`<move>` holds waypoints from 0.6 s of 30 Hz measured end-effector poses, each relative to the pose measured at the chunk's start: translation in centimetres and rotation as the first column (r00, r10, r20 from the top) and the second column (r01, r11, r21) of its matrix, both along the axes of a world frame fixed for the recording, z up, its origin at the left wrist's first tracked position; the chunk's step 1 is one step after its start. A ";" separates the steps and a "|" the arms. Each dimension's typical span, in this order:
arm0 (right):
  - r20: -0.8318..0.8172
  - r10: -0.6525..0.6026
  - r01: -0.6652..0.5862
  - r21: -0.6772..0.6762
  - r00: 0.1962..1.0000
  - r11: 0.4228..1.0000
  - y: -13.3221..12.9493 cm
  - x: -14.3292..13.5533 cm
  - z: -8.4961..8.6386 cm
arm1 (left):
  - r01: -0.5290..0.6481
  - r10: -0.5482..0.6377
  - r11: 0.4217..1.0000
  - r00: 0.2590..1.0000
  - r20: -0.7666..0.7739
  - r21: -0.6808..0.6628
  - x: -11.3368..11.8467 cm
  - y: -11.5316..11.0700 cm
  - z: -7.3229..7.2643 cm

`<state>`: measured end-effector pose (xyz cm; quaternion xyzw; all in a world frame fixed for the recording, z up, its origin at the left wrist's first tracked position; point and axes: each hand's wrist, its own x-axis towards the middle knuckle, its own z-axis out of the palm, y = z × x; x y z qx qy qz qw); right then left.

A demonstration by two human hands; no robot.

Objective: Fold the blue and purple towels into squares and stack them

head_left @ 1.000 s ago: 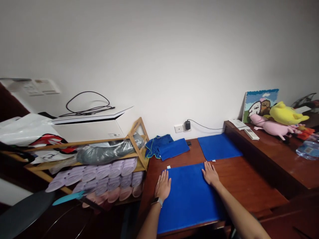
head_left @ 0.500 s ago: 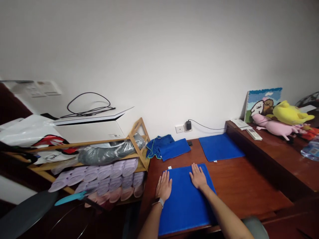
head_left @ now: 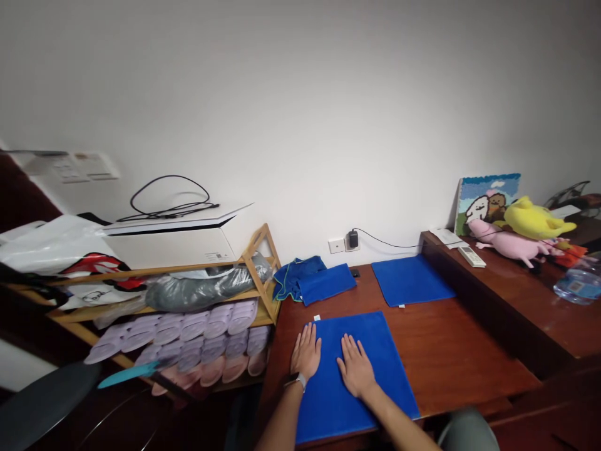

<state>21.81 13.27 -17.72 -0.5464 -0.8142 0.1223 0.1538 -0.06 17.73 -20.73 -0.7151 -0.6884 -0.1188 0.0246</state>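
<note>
A blue cloth lies spread flat on the brown wooden desk, reaching its front edge. My left hand rests flat on the cloth's left edge, fingers together and stretched out; a watch is on that wrist. Near the middle of the cloth, my right hand lies palm down with its fingers extended. Neither hand grips anything. Further back, a second blue cloth is laid flat to the right, and a folded blue cloth sits beside a crumpled blue cloth with green edging on the left.
Left of the desk stands a wooden rack with rows of lilac and pink slippers and a white printer on top. A black adapter is plugged into the wall. Plush toys and a remote lie on the raised right surface.
My right hand has slid left and slightly nearer across the cloth, from its right edge toward the middle. My left hand has stayed on the left edge. The view has shifted slightly.
</note>
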 end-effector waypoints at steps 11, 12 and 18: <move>0.125 -0.326 0.336 -0.062 0.937 0.940 -0.7 15.1 -0.4 | -0.015 0.008 0.998 0.992 0.124 0.059 0.3 -0.4 2.7; 0.108 -0.330 0.337 -0.046 0.938 0.940 -1.3 15.4 0.0 | -0.023 0.011 0.996 0.991 0.132 0.087 0.3 -0.7 3.2; -0.068 -0.021 0.027 0.088 0.997 0.996 -9.2 16.4 -0.2 | 0.182 -0.218 0.958 0.965 0.149 0.222 -0.3 -8.4 4.4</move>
